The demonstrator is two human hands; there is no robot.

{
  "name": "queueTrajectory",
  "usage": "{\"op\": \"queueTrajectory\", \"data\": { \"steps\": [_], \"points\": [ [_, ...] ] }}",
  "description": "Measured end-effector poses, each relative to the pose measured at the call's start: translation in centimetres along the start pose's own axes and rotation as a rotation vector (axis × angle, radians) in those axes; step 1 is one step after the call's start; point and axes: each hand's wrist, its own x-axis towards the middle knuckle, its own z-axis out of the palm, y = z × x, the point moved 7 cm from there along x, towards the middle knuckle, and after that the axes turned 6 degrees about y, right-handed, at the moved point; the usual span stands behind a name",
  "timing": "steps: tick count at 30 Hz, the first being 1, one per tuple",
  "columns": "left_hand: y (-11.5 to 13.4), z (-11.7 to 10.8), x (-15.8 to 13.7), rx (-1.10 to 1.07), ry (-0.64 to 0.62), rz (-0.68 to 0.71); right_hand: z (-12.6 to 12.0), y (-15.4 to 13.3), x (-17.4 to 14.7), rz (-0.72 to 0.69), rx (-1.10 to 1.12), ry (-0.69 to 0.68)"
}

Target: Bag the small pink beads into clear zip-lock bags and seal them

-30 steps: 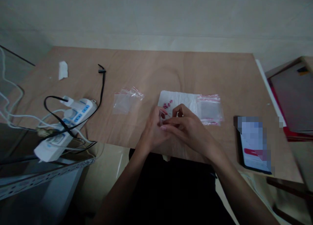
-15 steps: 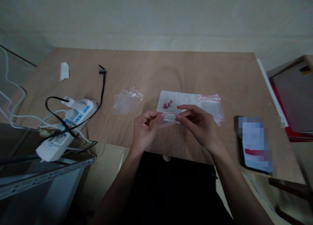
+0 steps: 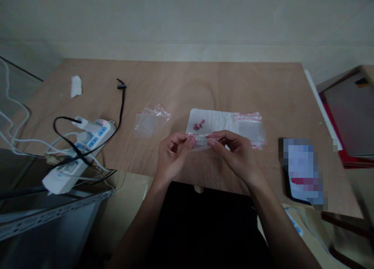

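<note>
Between my two hands is a small clear zip bag (image 3: pixel 200 142), held near the table's front edge. My left hand (image 3: pixel 174 150) pinches its left top corner between thumb and fingers. At the right top corner, my right hand (image 3: pixel 236 152) is closed in a pinch too. Just beyond the bag lies a white paper sheet (image 3: pixel 217 119) with several small red pieces (image 3: pixel 199 125) on its left part. A stack of clear zip bags (image 3: pixel 250 127) with red top strips covers the sheet's right end. More zip bags (image 3: pixel 149 123) lie loosely overlapped to the left.
A white power strip (image 3: pixel 78 156) tangled with black and white cables sits at the table's left edge. A phone (image 3: pixel 302 171) lies at the right. A scrap of white paper (image 3: pixel 76 86) is at the back left. Red-edged boxes (image 3: pixel 350 117) stand beyond the right edge.
My right hand's raised fingers have come down and closed on the bag's top edge, slightly further left. My left hand keeps its pinch.
</note>
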Motion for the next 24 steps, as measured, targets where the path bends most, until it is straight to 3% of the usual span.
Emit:
{"op": "queueTrajectory", "data": {
  "steps": [5, 11, 15, 19, 24],
  "points": [
    [0.4, 0.4, -0.4, 0.010, -0.031, -0.009, 0.6, 0.3, -0.3, 0.024, 0.089, 0.018],
    [0.5, 1.1, -0.4, 0.058, -0.143, 0.022, 0.5, -0.2, -0.4, -0.011, 0.013, -0.017],
    [0.8, 1.2, -0.5, 0.130, -0.085, 0.068, 0.6, 1.0, -1.0, 0.090, 0.129, -0.027],
    [1.0, 1.8, -1.0, 0.182, -0.107, 0.109, 0.6, 2.0, -2.0, 0.151, 0.213, 0.008],
    [1.0, 2.3, -1.4, 0.258, -0.084, 0.172, -0.6, 0.0, -2.6, -0.080, -0.030, 0.150]
  ]
}}
